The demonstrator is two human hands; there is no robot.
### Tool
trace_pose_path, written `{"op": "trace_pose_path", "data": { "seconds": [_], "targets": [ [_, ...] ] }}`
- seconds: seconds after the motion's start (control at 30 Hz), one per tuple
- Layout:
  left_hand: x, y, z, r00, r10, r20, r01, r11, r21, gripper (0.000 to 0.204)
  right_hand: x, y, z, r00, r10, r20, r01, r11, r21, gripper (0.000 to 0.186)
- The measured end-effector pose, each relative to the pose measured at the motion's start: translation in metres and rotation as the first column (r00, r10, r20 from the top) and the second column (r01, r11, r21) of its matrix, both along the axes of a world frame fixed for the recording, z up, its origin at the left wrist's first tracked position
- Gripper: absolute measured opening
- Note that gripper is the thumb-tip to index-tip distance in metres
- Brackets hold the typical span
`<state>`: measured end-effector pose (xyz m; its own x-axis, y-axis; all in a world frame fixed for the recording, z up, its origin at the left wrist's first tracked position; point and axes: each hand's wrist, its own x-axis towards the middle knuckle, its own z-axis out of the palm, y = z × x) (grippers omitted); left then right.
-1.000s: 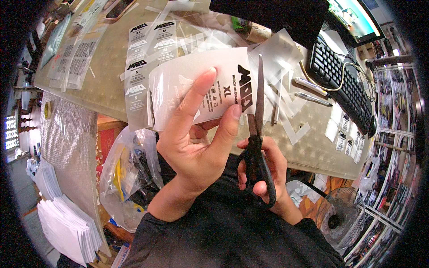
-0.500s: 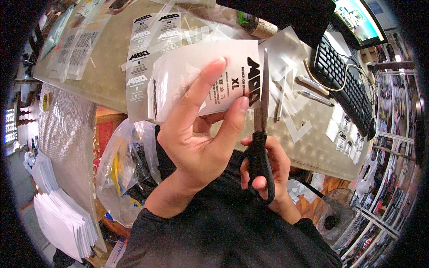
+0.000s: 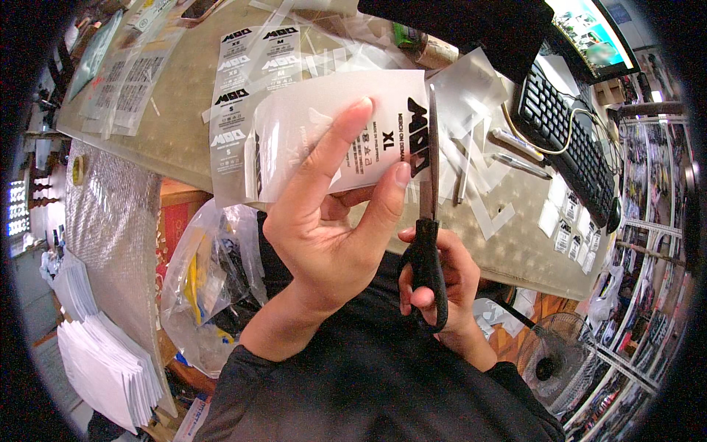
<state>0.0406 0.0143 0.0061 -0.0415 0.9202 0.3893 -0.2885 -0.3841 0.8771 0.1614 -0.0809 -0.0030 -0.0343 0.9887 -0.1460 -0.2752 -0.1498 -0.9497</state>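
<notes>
Left grip [image 3: 328,247] pinches the printed sheet [image 3: 324,110] just beyond it; right grip [image 3: 458,280] has the scissors [image 3: 426,236] by the handles, lengthwise away from the body, blades pointing outward, slightly closer to the sheet than before.

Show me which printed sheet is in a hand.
The curled sheet in the left hand; the other printed sheets lie on the table.

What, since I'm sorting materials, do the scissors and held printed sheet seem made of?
Scissors: blades seem metal, grey and smooth; handles probably plastic, black with soft sheen. Printed sheet: shiny where curved, so likely plastic film, possibly coated paper.
</notes>
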Motion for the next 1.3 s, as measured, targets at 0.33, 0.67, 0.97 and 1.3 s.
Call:
{"op": "trace_pose_path", "data": {
  "seconds": [0.33,0.67,0.97,1.3],
  "targets": [
    [0.002,0.003,-0.004,1.000,-0.025,-0.010,0.024,0.998,-0.050,0.047,0.000,-0.001,-0.007,0.999,-0.028,0.019,0.029,0.999,-0.030,0.065],
    [0.016,-0.001,-0.019,0.984,-0.178,-0.005,0.170,0.945,-0.281,0.037,-0.002,-0.005,-0.008,0.986,-0.157,0.055,0.164,0.973,-0.161,0.055],
    [-0.024,0.016,-0.016,0.884,-0.387,-0.263,0.233,0.852,-0.470,0.016,0.020,-0.035,-0.019,0.978,-0.204,0.043,0.208,0.951,-0.231,0.062],
    [-0.046,-0.007,-0.036,0.947,-0.315,-0.056,0.236,0.806,-0.544,0.031,0.004,-0.064,-0.024,0.976,0.189,-0.111,-0.214,0.930,-0.297,0.074]
  ]
}}
